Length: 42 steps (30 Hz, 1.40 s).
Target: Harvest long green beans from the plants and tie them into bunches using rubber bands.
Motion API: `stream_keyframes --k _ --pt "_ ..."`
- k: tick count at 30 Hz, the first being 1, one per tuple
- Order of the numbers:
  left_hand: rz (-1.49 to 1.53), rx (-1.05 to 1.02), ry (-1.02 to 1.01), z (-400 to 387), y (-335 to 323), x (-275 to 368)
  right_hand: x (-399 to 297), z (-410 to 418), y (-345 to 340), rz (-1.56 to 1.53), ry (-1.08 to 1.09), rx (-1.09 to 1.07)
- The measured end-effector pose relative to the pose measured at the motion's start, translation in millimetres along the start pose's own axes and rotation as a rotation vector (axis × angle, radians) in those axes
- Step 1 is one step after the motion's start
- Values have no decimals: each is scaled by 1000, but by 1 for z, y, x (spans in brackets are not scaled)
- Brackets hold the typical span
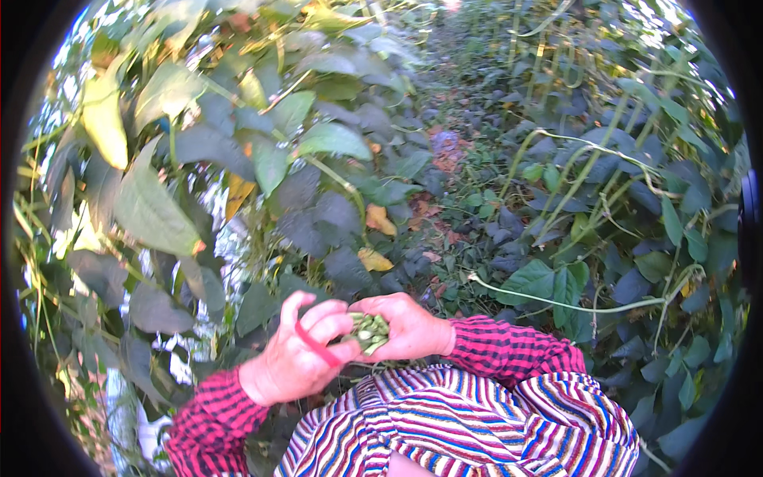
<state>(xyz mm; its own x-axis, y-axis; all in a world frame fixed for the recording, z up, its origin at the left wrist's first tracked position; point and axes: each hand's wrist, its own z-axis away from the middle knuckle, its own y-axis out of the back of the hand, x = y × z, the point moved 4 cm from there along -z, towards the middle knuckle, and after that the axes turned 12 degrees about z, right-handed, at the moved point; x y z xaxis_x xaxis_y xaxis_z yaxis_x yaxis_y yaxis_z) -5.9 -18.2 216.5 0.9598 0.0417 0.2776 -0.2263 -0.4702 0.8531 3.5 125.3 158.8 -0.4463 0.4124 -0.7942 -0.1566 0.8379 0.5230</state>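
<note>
In front of my striped top, my right hand [408,329] is closed around a bundle of long green bean pods [371,334], their ends pointing towards my left hand. My left hand [307,352] meets it from the left, with its fingers bent and its fingertips at the pod ends. A red band [317,346] runs stretched across the fingers of the left hand. The lower part of the bundle is hidden behind the hands and lies close against my clothing.
Leafy bean plants [334,140] rise close on the left, some leaves yellowing. More climbing vines [596,173] stand on the right, and one pale stem [566,305] reaches in near my right sleeve. A narrow path [447,158] with fallen leaves runs ahead between the rows.
</note>
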Motion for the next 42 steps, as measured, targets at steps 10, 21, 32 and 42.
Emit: stream_keyframes --k 10,21,32,42 --pt "-159 101 -217 14 11 -3 -18 -1 -7 6 162 -219" --pt "118 286 -4 13 6 -12 -30 0 0 191 182 -12" --pt "850 460 131 37 -38 -11 4 5 -16 -227 -199 127" --pt "176 319 12 57 -30 4 -5 3 -26 -237 -130 -50"
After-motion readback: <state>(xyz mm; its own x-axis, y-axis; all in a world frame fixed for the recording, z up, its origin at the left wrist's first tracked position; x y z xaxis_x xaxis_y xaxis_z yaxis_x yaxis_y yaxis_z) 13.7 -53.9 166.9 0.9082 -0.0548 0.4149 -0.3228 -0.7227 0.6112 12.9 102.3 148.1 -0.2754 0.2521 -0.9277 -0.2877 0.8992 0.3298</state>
